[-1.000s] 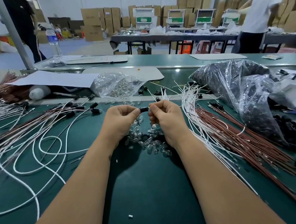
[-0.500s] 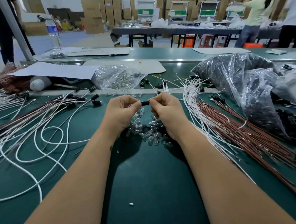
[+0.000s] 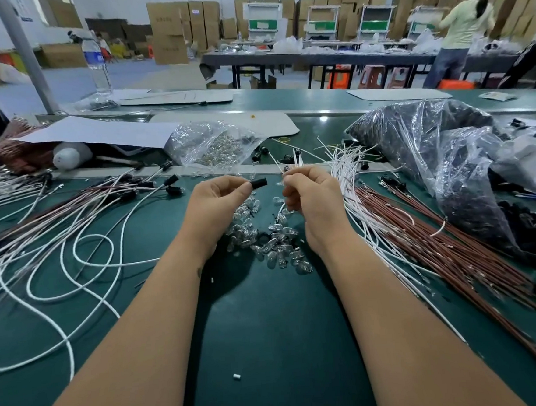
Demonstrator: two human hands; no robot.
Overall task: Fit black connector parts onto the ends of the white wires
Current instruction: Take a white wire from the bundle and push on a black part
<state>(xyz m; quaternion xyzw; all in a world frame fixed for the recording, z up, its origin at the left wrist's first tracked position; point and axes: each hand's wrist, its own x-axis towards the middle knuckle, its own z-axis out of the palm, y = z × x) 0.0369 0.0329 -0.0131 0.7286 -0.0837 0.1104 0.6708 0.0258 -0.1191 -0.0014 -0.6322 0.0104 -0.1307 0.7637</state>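
Note:
My left hand [image 3: 220, 203] pinches a small black connector part [image 3: 259, 183] between thumb and fingers, its open end pointing right. My right hand [image 3: 312, 199] is curled around thin white wires [image 3: 298, 161] whose ends stick up past its fingers, and its fingertips hold something small I cannot make out. A small gap separates the two hands above a heap of small clear glass bulbs [image 3: 269, 244] on the green table [image 3: 269, 329]. Finished white wires with black connectors [image 3: 173, 185] lie at the left.
A loose bundle of white wires [image 3: 353, 171] and brown wires [image 3: 438, 248] lies to the right. A clear bag of black parts [image 3: 431, 147] is at the right rear, a bag of bulbs [image 3: 215, 146] behind my hands. People stand at far tables.
My hands were joined on the black connector; they have since pulled apart, the left keeping the connector. The view shifted slightly.

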